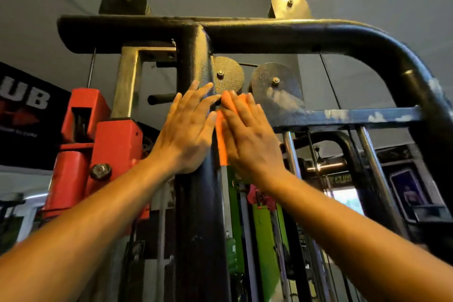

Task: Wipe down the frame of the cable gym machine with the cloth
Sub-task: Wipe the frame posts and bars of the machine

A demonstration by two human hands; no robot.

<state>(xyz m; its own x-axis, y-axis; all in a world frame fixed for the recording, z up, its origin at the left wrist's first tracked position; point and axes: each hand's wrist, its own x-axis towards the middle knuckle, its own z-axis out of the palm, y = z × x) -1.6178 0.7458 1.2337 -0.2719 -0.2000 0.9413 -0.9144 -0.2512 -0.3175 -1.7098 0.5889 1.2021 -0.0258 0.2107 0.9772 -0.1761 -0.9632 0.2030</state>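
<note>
Both hands up on the black textured steel upright post (pixel 198 203) of the cable machine. Left hand (pixel 186 127) lies flat w/ straight fingers on the post, grip open. Right hand (pixel 247 137) presses the orange cloth (pixel 221 144) flat vs the post's right edge, fingers straight, just below two round black pulley plates (pixel 228 76).

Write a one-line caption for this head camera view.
Both hands, left hand and right hand, press an orange cloth flat against the cable machine's black upright post.
</note>
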